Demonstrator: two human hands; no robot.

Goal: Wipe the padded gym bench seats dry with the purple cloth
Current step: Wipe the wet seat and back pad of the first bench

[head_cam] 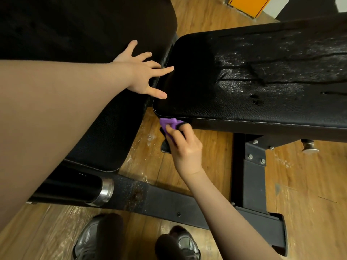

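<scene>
Two black padded bench pads meet in the middle of the head view. The right pad (pixel 262 81) glistens with wet streaks and droplets toward the right. The left pad (pixel 84 34) is dark and dull. My left hand (pixel 142 72) lies with fingers spread across the gap, fingertips touching the right pad's near-left corner. My right hand (pixel 185 145) grips the purple cloth (pixel 170 124) and holds it against the front side edge of the right pad, just below its left corner.
The black metal bench frame (pixel 169 203) runs across the wooden floor (pixel 309 184) below, with an upright bracket (pixel 253 166) and bolts under the right pad. A black cylinder with a chrome ring (pixel 101 192) sits at left. My shoes (pixel 184 244) stand at the bottom. An orange box (pixel 247 4) is far back.
</scene>
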